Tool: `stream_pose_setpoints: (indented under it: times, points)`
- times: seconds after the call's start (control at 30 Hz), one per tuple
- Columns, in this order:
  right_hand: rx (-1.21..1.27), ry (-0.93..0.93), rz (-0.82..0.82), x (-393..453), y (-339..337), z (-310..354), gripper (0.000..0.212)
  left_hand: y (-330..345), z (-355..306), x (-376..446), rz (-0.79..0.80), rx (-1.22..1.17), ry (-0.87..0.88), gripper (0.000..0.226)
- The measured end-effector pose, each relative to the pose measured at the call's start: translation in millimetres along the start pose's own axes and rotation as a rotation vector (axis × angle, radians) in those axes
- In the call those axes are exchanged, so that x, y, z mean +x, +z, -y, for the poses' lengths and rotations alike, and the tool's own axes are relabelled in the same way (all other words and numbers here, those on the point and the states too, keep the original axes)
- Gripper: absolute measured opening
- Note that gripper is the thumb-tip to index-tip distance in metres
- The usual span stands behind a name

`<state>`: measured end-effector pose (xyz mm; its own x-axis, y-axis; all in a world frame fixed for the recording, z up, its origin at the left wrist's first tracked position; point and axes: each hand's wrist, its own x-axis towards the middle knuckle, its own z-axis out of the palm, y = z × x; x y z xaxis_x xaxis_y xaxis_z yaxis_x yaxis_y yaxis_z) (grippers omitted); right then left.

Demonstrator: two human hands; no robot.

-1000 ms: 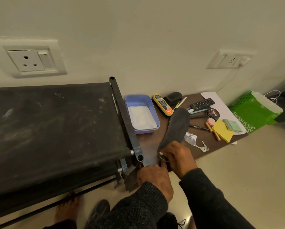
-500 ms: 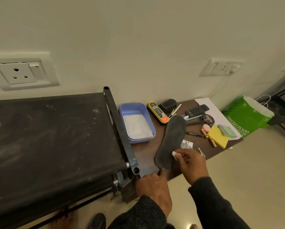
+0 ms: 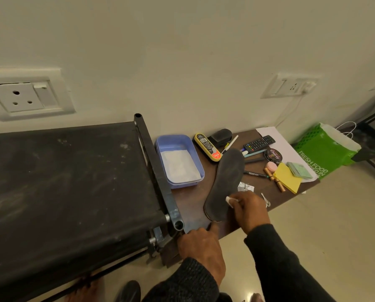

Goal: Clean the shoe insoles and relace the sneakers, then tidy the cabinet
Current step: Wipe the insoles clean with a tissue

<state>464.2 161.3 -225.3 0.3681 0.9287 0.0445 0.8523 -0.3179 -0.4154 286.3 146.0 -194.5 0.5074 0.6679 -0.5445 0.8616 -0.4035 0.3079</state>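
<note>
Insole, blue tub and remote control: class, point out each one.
insole [image 3: 228, 179], head view, middle of its dark top surface
blue tub [image 3: 198, 159], head view, right wall
remote control [image 3: 259, 143], head view, button face

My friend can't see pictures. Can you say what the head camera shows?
A right hand rubs a white wipe on a dark insole on a brown table, while the left hand steadies its heel. A blue tray sits nearby.

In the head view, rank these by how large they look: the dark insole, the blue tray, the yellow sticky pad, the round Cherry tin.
1. Dark insole, longest by far.
2. Blue tray, shorter but wider; by area these two are close, so their order is unsure.
3. Yellow sticky pad.
4. Round Cherry tin, smallest.
</note>
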Motion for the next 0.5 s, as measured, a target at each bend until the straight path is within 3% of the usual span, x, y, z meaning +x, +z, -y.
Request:
stream_pose_setpoints:
  times: [0.2, 0.4, 0.5]
  points:
    - [-0.028, -0.145, 0.104, -62.2, 13.2, 19.4, 0.015, -3.5, -0.4, 3.4, 0.003, -0.038, 0.019, 0.074]
    - [-0.024, 0.045, 0.125, 26.5, -7.6, 13.5, 0.012, -7.8, 4.7, -0.5, 0.061, -0.038, 0.011, 0.082]
    - [-0.108, 0.041, 0.112, 47.3, -8.7, 15.9, 0.012, -12.1, 3.0, -3.2, 0.017, -0.075, 0.024, 0.077]
